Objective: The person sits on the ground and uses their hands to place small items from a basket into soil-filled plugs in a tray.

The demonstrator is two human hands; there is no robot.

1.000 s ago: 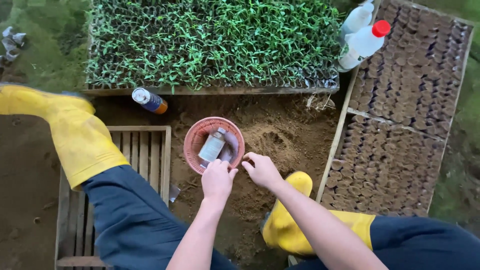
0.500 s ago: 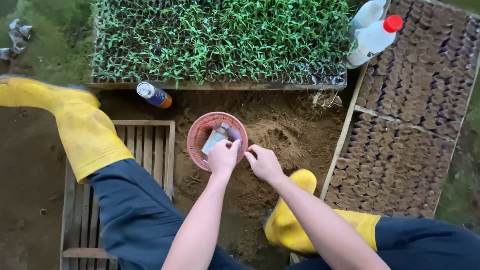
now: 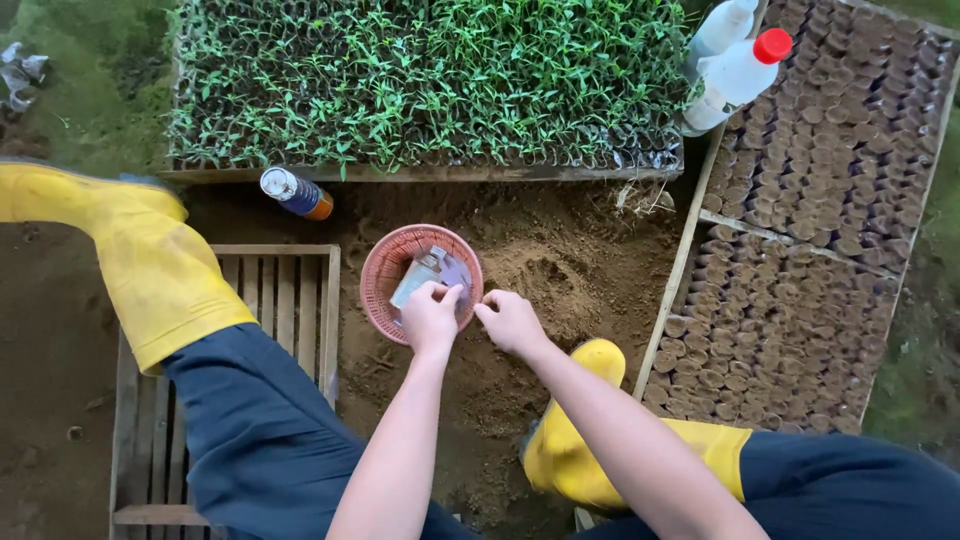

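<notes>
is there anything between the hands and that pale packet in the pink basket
Nothing visible. The left hand is already over the near rim of the pink basket, its fingertips at the pale packet lying inside. The right hand sits just outside the rim over bare soil, with no object between it and the basket.

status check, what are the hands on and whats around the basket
Left hand over pink basket, fingers on packet inside. Right hand at basket's edge, fingers pinched, grip unclear. Soil heap right of basket, can behind.
</notes>
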